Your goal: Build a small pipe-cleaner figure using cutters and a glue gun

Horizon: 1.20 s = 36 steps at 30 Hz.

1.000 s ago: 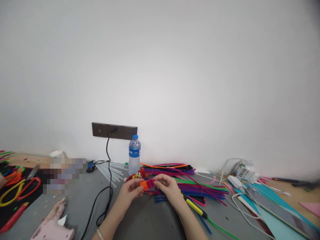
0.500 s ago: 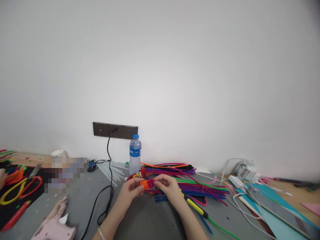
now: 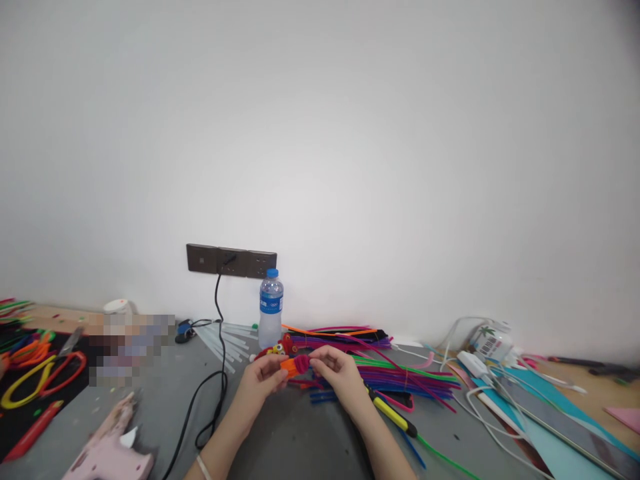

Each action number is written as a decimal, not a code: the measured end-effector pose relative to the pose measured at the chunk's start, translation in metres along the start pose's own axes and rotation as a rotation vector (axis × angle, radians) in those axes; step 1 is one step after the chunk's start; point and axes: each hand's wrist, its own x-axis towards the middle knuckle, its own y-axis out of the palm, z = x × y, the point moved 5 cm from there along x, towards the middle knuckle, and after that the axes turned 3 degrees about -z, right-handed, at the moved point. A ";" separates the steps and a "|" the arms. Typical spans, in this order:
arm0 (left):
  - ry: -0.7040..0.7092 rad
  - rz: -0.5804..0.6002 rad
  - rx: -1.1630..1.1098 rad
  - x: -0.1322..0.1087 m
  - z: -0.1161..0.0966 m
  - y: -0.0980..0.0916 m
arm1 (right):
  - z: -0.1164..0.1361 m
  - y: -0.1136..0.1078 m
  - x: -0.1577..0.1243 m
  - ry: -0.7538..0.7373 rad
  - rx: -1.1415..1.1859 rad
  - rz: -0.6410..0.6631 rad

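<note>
Between my hands is a small craft piece, with an orange part [image 3: 289, 367] at its left and a magenta coil [image 3: 302, 363] at its right. My left hand [image 3: 261, 381] pinches the orange part between thumb and fingers. The thumb and fingertips of my right hand [image 3: 336, 373] are pressed together at the right edge of the magenta coil. Just behind the piece lies a red and yellow figure with round eyes [image 3: 280, 348]. Bundles of coloured pipe cleaners [image 3: 405, 379] lie behind and right of my right hand.
A water bottle [image 3: 271, 310] stands near the wall. A black cord [image 3: 223, 347] hangs from the socket. Left are scissors [image 3: 63, 373] and a pink glue gun [image 3: 113, 457]. Right are a yellow-black tool [image 3: 393, 412], white cables, a charger [image 3: 475, 365] and a tablet [image 3: 560, 420].
The magenta coil has turned slightly in my fingers, and my right fingertips have shifted a little. At the far left edge, another person's hand has moved mostly out of view.
</note>
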 end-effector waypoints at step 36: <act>0.105 -0.015 0.048 0.001 -0.006 -0.001 | -0.004 0.003 0.001 -0.055 -0.056 -0.046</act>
